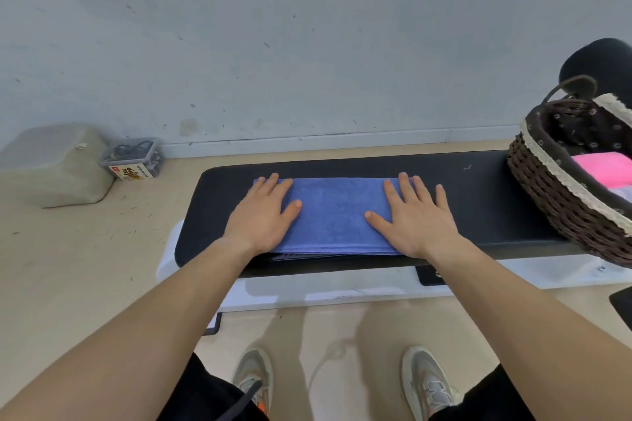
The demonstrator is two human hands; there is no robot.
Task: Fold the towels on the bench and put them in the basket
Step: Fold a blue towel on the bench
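A blue towel point(333, 215) lies folded into a long strip on the black padded bench point(478, 202). My left hand point(261, 212) rests flat on the towel's left end, fingers spread. My right hand point(415, 215) lies flat on its right end, fingers apart as well. Neither hand grips the cloth. A dark wicker basket point(550, 195) with a lace-trimmed liner and a handle stands on the bench's right end. Inside it lie a folded pink towel point(603, 169) and a paler one below it.
On the floor at left stand a frosted plastic container point(54, 164) and a small clear box of items point(133, 159). A pale wall runs behind the bench. The bench's white base point(342, 287) shows below the padding. My shoes point(254, 376) stand on the floor.
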